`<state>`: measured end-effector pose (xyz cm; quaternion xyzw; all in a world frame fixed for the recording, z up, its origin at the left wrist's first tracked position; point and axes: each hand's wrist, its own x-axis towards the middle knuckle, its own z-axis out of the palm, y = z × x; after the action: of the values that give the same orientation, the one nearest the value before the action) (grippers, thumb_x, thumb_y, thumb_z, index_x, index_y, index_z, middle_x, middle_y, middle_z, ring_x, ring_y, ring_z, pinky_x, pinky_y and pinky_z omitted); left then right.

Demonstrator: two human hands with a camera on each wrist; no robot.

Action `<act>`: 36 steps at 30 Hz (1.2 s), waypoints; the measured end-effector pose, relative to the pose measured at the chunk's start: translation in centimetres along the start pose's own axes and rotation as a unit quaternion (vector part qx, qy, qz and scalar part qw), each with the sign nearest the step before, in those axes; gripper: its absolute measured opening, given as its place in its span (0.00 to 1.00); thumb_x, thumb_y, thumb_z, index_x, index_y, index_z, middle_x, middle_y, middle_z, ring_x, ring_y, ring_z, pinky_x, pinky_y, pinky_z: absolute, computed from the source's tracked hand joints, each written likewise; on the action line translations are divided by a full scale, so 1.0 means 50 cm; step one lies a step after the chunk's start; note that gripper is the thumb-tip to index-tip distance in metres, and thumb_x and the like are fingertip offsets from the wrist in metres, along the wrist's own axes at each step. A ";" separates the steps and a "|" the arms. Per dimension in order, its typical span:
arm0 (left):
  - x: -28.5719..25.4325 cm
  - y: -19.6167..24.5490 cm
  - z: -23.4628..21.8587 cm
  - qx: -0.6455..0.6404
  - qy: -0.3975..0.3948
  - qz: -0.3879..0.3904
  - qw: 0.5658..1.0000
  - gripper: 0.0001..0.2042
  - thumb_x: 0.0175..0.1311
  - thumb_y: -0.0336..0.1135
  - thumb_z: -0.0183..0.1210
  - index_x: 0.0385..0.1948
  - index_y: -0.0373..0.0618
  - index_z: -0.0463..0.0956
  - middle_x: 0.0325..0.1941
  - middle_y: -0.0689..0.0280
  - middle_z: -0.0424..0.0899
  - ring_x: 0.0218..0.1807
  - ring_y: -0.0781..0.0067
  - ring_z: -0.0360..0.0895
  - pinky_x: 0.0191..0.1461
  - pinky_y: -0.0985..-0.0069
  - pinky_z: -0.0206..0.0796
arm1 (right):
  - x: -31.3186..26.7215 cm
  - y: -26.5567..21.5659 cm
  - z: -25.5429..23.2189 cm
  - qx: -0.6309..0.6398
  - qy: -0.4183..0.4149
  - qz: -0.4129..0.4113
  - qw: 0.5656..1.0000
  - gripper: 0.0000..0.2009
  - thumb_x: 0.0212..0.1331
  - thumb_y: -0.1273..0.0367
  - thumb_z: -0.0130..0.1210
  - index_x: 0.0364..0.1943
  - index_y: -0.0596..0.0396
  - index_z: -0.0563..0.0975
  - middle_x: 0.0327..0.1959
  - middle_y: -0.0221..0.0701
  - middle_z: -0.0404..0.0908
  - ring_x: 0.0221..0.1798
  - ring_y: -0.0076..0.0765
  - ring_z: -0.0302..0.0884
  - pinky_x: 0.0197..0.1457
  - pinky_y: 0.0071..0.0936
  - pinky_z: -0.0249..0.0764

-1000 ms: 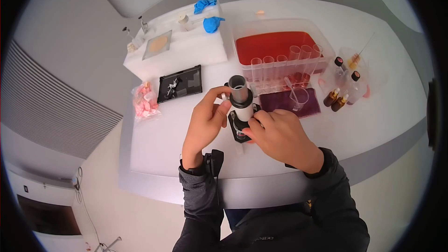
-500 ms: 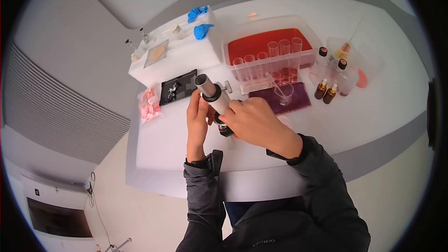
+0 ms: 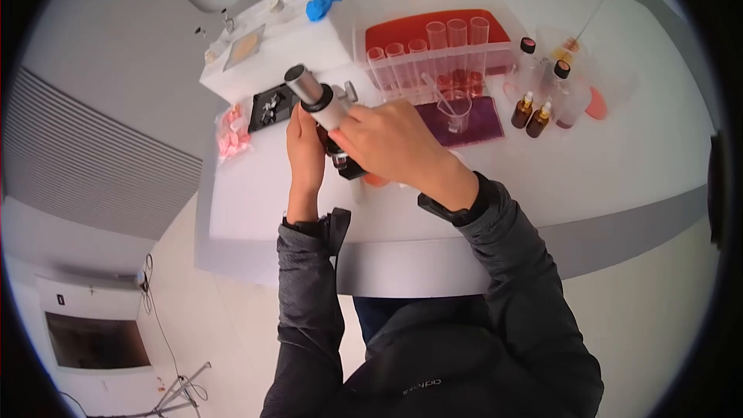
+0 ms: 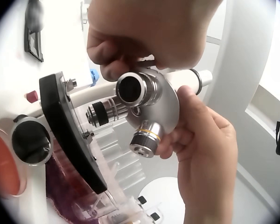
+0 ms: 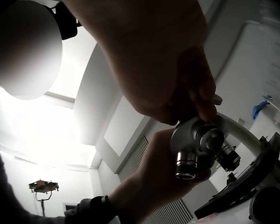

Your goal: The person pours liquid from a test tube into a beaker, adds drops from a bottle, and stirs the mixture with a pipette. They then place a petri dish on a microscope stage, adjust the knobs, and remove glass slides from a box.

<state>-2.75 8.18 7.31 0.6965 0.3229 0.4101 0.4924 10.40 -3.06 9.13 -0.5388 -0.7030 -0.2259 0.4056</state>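
A white-and-silver microscope (image 3: 331, 114) stands tilted between both hands in the head view, its eyepiece tube leaning to the upper left. My right hand (image 3: 398, 143) grips the tube's right side with curled fingers. On the other side my left hand (image 3: 304, 151) holds the microscope, its fingertips partly hidden behind the tube. The left wrist view shows the objective lenses (image 4: 145, 140) on the rounded nosepiece (image 4: 166, 107), with the right thumb (image 4: 191, 100) beside it and curled left fingers above. The black stage (image 4: 67, 126) and the round mirror (image 4: 31, 140) are lower down.
Beyond the microscope stand a test tube rack (image 3: 418, 98), a red-filled plastic tub (image 3: 503, 62) and a small beaker (image 3: 457, 120) on a purple mat. Bottles (image 3: 569, 97) stand right. A black slide case (image 3: 263, 112), pink bag (image 3: 232, 135) and white foam block (image 3: 294, 39) lie left.
The microscope's tube has tipped from nearly upright to leaning left, and both hands have moved left with it. The right hand has risen along the tube. The head view has shifted.
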 end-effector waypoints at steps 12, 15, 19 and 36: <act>0.000 -0.001 0.018 0.065 0.033 0.005 0.997 0.25 0.79 0.52 0.33 0.49 0.41 0.73 0.38 0.57 0.80 0.40 0.66 0.76 0.48 0.70 0.67 | 0.006 0.003 0.005 0.025 -0.010 0.030 0.999 0.12 0.58 0.66 0.60 0.19 0.54 0.76 0.18 0.30 0.74 0.20 0.38 0.76 0.23 0.33 0.70; 0.012 -0.026 0.018 0.095 0.047 0.060 0.993 0.24 0.78 0.52 0.32 0.50 0.42 0.73 0.41 0.53 0.81 0.44 0.56 0.78 0.51 0.65 0.67 | 0.009 0.001 0.003 0.049 -0.001 0.037 0.998 0.11 0.57 0.67 0.62 0.21 0.56 0.77 0.18 0.33 0.73 0.19 0.42 0.73 0.23 0.35 0.67; 0.008 -0.023 0.022 0.089 0.051 0.049 0.993 0.24 0.79 0.50 0.31 0.50 0.42 0.73 0.43 0.52 0.81 0.46 0.52 0.78 0.53 0.64 0.67 | 0.011 -0.003 -0.003 0.054 0.011 0.029 0.998 0.11 0.57 0.68 0.62 0.21 0.56 0.76 0.18 0.33 0.73 0.19 0.42 0.73 0.23 0.36 0.67; 0.007 -0.026 0.023 0.049 0.048 0.056 0.996 0.24 0.79 0.50 0.32 0.48 0.38 0.72 0.41 0.55 0.80 0.42 0.62 0.76 0.51 0.68 0.66 | 0.009 0.000 0.004 0.054 0.000 0.041 0.998 0.12 0.58 0.67 0.61 0.20 0.56 0.76 0.19 0.32 0.74 0.20 0.41 0.74 0.24 0.34 0.69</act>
<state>-1.62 8.39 5.94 0.7159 0.3265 0.4538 0.4183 10.31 -2.65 9.37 -0.5443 -0.6916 -0.1706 0.4431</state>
